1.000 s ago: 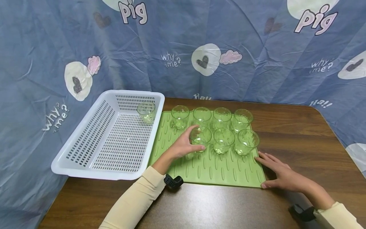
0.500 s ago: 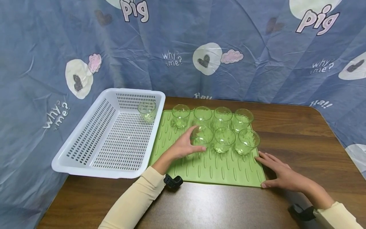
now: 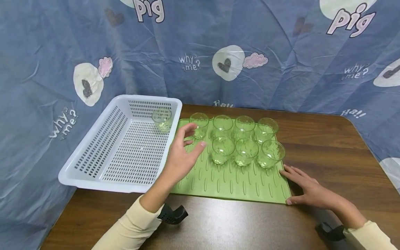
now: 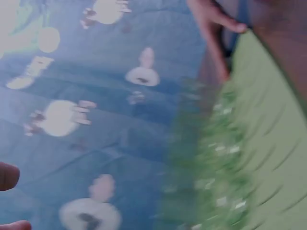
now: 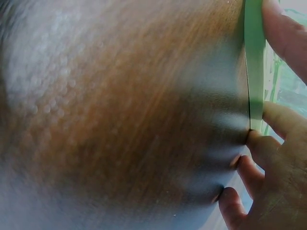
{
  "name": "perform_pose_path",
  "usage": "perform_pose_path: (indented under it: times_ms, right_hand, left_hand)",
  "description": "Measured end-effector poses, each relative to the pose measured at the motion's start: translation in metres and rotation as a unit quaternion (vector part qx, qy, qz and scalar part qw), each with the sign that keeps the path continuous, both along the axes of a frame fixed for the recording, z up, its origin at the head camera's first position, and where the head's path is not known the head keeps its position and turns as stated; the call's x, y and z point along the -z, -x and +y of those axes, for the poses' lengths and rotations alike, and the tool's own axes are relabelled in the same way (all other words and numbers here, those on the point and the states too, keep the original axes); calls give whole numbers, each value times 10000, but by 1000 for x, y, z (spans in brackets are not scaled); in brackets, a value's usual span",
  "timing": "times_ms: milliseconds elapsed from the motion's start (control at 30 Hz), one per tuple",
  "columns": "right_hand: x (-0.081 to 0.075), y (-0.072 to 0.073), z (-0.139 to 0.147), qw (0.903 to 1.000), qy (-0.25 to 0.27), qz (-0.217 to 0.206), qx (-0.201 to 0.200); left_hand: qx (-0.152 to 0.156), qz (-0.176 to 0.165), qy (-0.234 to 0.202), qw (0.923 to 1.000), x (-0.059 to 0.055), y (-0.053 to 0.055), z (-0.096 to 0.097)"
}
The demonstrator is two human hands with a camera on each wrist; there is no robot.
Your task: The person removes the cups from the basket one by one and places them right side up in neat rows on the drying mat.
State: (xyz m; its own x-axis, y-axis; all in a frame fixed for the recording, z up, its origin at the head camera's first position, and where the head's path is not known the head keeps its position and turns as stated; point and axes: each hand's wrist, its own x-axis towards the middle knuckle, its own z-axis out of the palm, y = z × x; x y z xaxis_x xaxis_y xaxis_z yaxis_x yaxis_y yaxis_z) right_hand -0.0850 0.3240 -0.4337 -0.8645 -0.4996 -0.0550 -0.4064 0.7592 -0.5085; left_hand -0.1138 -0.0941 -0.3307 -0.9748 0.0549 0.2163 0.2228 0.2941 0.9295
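Observation:
My left hand (image 3: 181,156) is lifted over the left part of the green mat (image 3: 231,187), thumb and fingers spread with nothing between them. Just right of it stands the front row's leftmost drinking glass (image 3: 223,150). Behind its fingertips, partly covered, is the back row's leftmost glass (image 3: 200,121). Several clear glasses stand upright in two rows on the mat. At the mat's right edge rests my right hand (image 3: 314,191), with thumb and fingertips touching the edge and the table. The right wrist view shows its fingers (image 5: 230,203) on the wood. The left wrist view is blurred.
A white perforated basket (image 3: 109,187) stands left of the mat, with one glass (image 3: 162,121) in its far right corner. The wooden table (image 3: 325,146) meets a blue printed cloth (image 3: 193,86) at the back.
My left hand has let go of the front-left glass and moved left and up, away from it. That glass stays on the mat. My right hand has not moved.

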Motion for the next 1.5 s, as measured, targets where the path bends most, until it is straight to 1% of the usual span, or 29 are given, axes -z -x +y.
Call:
perform_pose_path:
  times_ms: [100,200,267,367,500,567,700,767,833,900,967,1067,1133,1233,1333,1400,1500]
  right_hand:
    - [-1,0,0,10000,7,-77,27]
    - [-2,1,0,9999,8,-135,55]
    - [-2,1,1,9999,-4,-111,63]
    - [-2,2,0,10000,-9,-68,46]
    - [-3,3,-1,9999,18,-91,47]
    - [-3,3,-1,9999,38,-97,55]
    - [-1,2,-1,10000,53,-46,32]
    - [-1,2,0,10000,71,9,5]
    - [-1,3,1,9999,74,78,-27]
    - [-1,3,1,9999,70,139,-50]
    - [-1,4,1,9998,50,196,-64]
    - [0,3,0,9997,44,215,-66]
    - [1,2,0,9997,41,244,-91]
    - [2,1,-1,9997,42,233,-95]
    - [3,-1,-1,9998,41,171,-60]
    - [2,-1,-1,9999,48,116,-48]
    - [1,-1,-1,10000,61,41,-15]
  left_hand:
    - [63,111,-38,9999,-26,-5,-19]
    - [-81,293,24,9995,-48,-1,-41]
    - [-247,358,147,9989,-56,6,-57]
    - [-511,335,355,9975,-62,18,-80]
    - [-730,237,584,9953,-62,33,-103]
    - [-735,293,731,9942,-60,39,-110]
    - [-410,520,1149,9912,-58,50,-125]
    - [-217,562,1371,9887,-56,59,-133]
    - [-77,452,1566,9866,-51,70,-142]
    - [-15,192,1711,9851,-43,82,-151]
    - [3,-124,1829,9830,-33,94,-158]
    - [63,-606,1922,9795,-15,111,-166]
    - [168,-841,2007,9759,-4,120,-170]
    - [387,-1078,2059,9719,13,130,-172]
    - [535,-1268,2058,9689,24,136,-173]
    - [560,-1375,2051,9674,29,140,-173]
    - [560,-1465,2117,9647,31,144,-172]
